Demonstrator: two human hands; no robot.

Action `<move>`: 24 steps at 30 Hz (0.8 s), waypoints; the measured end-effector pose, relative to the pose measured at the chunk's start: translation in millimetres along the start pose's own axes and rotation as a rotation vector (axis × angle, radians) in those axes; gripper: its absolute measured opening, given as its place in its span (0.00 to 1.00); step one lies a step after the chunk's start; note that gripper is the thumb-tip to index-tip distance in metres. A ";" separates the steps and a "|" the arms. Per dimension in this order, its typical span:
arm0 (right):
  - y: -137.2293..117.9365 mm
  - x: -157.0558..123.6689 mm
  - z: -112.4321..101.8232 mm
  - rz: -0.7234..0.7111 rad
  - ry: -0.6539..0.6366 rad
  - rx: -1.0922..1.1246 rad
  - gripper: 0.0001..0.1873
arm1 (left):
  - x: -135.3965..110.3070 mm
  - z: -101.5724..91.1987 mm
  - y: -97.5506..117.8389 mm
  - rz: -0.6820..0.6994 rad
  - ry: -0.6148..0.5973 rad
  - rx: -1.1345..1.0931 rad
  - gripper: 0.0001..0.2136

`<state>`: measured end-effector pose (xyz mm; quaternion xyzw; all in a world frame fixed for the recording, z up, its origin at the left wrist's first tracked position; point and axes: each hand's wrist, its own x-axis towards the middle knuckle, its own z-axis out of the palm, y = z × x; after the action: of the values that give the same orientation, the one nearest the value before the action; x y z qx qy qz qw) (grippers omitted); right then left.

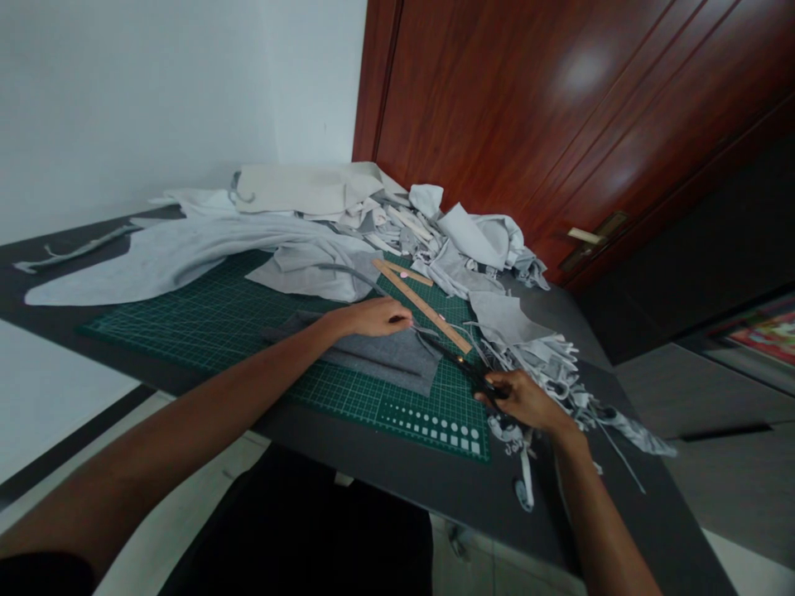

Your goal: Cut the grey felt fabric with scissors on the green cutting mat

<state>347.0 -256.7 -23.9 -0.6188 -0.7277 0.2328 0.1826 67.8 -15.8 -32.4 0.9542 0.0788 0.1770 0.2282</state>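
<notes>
Black scissors [469, 370] are gripped in my right hand [522, 397], their blades pointing left toward my other hand. My left hand [376, 316] is closed in a pinch on a narrow grey fabric strip [424, 330], whose right end lies close to the scissor blades. Beneath my left hand, a dark grey piece of fabric [397, 360] lies flat on the green cutting mat [242, 310]. Whether the blades touch the strip is hard to make out. Just beyond the hands rests a wooden ruler [428, 310].
Pale cloth [180, 248] spreads over the mat's left and back. A heap of fabric scraps [410, 228] lies at the back, and more offcuts [546, 364] run down the right side. The dark table [410, 480] stands against a white wall and a red-brown wooden door [497, 108].
</notes>
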 end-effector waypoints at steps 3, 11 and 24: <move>4.3 -0.1 0.9 -0.004 -0.003 0.005 0.21 | 0.5 0.6 -2.2 0.038 0.001 0.000 0.12; 8.8 -0.2 1.6 0.001 -0.022 0.024 0.22 | 0.5 -0.7 -0.7 0.042 -0.018 -0.010 0.12; 5.4 -0.4 0.0 -0.009 -0.027 0.013 0.23 | 1.1 -0.9 -0.7 0.045 -0.030 -0.006 0.12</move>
<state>351.5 -256.4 -26.9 -0.6111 -0.7313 0.2452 0.1778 68.4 -14.5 -31.6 0.9575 0.0533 0.1678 0.2282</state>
